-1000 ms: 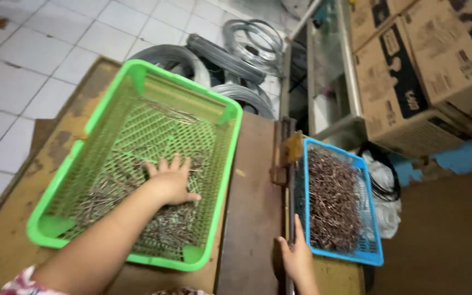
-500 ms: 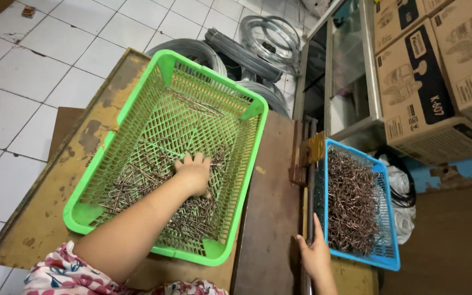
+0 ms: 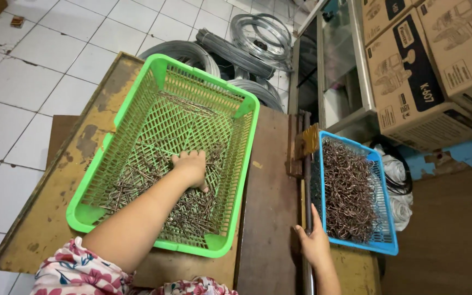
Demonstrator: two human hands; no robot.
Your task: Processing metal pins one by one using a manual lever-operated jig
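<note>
Head view is showing the right hand [image 3: 315, 246] lying loosely open against a long metal bar [image 3: 305, 180] beside the blue plastic basket of bent brown wire hooks [image 3: 350, 191]; the left hand [image 3: 191, 168] is pressing, fingers curled, into straight metal pins [image 3: 187, 210] inside the green plastic lattice basket [image 3: 244, 158], seemingly gathering some; grey wire coils [image 3: 258, 35] are lying beyond

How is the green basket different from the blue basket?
The green basket is bigger and sits on the worn yellow board; the blue basket is smaller and sits further right. The green basket holds a thin, loose scatter of straight metal pieces, with the left hand pressed into them; the blue basket is filled with a thick pile of bent ones, with the right hand beside it. Both are plastic mesh.
</note>
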